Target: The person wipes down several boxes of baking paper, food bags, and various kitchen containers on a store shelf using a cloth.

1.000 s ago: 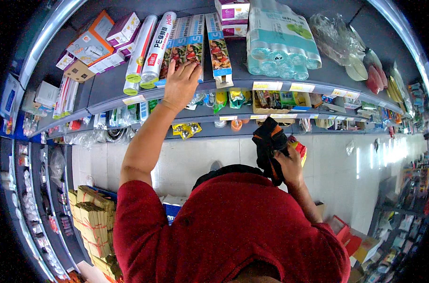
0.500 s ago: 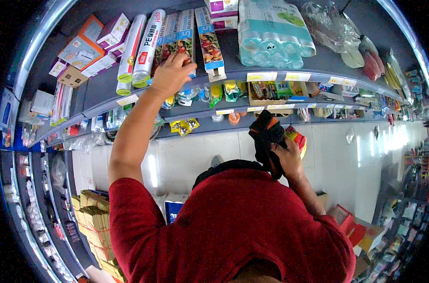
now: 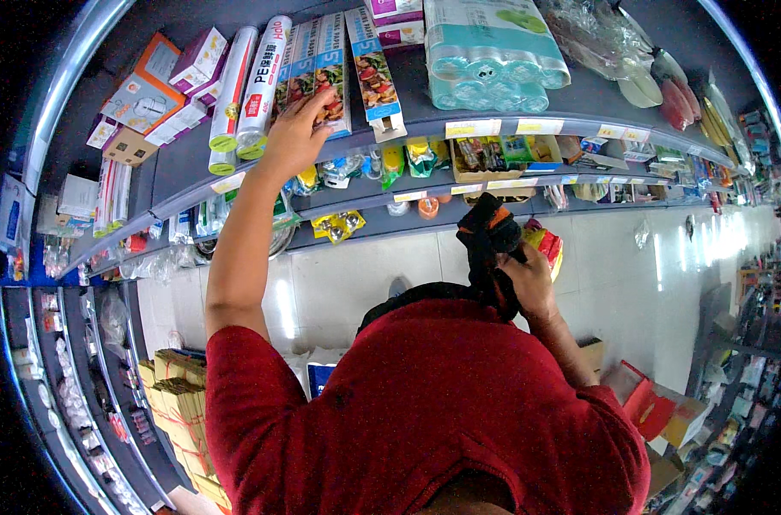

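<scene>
On the top shelf, the left hand (image 3: pixel 294 129) lies open on glossy flat boxes (image 3: pixel 317 73); the right hand (image 3: pixel 523 279) grips crumpled black cloth (image 3: pixel 487 245).

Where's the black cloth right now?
In the head view, right of centre: the black cloth is bunched in the right hand, below the shelf edge.
</scene>
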Motion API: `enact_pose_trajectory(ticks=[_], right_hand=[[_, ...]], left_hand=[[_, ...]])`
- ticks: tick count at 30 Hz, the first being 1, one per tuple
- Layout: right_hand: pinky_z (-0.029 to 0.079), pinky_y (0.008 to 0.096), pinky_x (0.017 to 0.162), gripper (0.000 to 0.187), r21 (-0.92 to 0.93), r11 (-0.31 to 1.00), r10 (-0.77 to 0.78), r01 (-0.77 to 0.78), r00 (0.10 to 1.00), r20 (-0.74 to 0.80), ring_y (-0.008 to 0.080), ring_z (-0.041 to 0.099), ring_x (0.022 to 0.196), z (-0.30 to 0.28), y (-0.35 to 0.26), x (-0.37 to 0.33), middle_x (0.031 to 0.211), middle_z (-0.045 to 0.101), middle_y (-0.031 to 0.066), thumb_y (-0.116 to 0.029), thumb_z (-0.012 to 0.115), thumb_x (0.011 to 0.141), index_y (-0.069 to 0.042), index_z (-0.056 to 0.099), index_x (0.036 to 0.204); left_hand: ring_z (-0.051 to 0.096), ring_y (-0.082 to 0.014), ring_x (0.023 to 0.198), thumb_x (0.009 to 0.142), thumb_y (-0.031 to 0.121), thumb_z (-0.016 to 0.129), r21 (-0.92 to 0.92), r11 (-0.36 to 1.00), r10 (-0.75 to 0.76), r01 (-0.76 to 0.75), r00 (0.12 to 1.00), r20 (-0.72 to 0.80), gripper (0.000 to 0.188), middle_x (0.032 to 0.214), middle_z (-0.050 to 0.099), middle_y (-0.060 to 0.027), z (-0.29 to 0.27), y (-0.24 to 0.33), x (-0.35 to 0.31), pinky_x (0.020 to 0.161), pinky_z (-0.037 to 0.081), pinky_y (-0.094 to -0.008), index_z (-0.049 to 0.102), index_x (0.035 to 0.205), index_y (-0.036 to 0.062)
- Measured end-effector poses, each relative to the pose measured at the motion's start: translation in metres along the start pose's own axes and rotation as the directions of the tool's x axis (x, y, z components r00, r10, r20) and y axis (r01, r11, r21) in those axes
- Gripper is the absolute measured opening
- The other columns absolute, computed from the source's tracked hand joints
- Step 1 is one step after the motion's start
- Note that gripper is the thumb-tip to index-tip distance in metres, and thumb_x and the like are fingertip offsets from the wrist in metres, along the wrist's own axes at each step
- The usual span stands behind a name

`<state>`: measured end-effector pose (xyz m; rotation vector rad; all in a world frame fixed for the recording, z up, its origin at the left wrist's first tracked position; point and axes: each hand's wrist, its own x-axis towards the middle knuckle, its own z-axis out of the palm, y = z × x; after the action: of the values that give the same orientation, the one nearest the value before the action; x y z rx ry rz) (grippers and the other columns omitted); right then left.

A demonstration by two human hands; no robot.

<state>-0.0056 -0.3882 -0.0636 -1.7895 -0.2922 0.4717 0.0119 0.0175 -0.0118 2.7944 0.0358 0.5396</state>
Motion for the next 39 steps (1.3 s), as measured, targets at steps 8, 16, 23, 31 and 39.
enact_pose_trajectory(ticks=[8,16,23,31,39], right_hand=[[0.045,0.0290,0.069,0.018,0.133,0.990,0.047,-0.040,0.998,-0.051,0.0131,0.054,0.075,-0.006,0.012,-0.002,0.084,0.062,0.0063,-0.010,0.060,0.082,0.002,0.060,0.096],[0.046,0.0308,0.069,0.021,-0.021,0.997,0.076,-0.077,0.994,-0.076,0.0154,0.055,0.074,-0.011,0.003,-0.004,0.083,0.063,0.0091,-0.012,0.063,0.080,0.003,0.060,0.096],[0.045,0.0291,0.065,0.019,-0.002,0.998,0.058,-0.059,0.991,-0.120,0.0137,0.054,0.071,-0.011,0.004,-0.006,0.078,0.061,0.0082,-0.013,0.061,0.081,0.002,0.059,0.092],[0.045,0.0271,0.066,0.021,0.026,0.992,0.124,-0.122,0.986,-0.112,0.0122,0.054,0.073,-0.008,0.006,-0.004,0.080,0.061,0.0071,-0.014,0.061,0.081,0.002,0.059,0.094],[0.045,0.0288,0.067,0.021,0.030,0.995,0.100,-0.097,0.989,-0.111,0.0122,0.054,0.073,-0.009,0.013,-0.006,0.080,0.062,0.0065,-0.015,0.060,0.082,0.001,0.060,0.095]], left_hand=[[0.044,-0.0319,0.120,0.064,0.016,0.077,0.010,0.974,0.225,-0.227,0.957,-0.180,0.066,0.131,0.045,-0.0129,0.019,0.066,-0.006,0.098,0.038,-0.0409,0.050,0.124,0.0086],[0.060,-0.0267,0.094,0.072,0.018,0.073,0.011,0.971,0.229,-0.241,0.907,-0.352,0.030,0.102,0.064,-0.0067,0.050,0.050,0.017,0.082,0.046,-0.0375,0.064,0.099,0.0082],[0.059,-0.0224,0.081,0.064,0.008,0.072,0.137,0.929,0.368,-0.343,0.828,-0.424,0.023,0.089,0.061,-0.0009,0.051,0.044,0.031,0.070,0.050,-0.0344,0.065,0.086,0.0108],[0.059,-0.0228,0.086,0.068,0.003,0.066,0.247,0.879,0.475,-0.407,0.790,-0.387,0.020,0.093,0.058,-0.0037,0.055,0.054,0.027,0.072,0.051,-0.0331,0.065,0.087,0.0063],[0.056,-0.0232,0.100,0.071,0.009,0.069,0.279,0.854,0.512,-0.439,0.803,-0.305,0.029,0.107,0.058,-0.0046,0.053,0.047,0.016,0.084,0.048,-0.0335,0.063,0.099,0.0052]])
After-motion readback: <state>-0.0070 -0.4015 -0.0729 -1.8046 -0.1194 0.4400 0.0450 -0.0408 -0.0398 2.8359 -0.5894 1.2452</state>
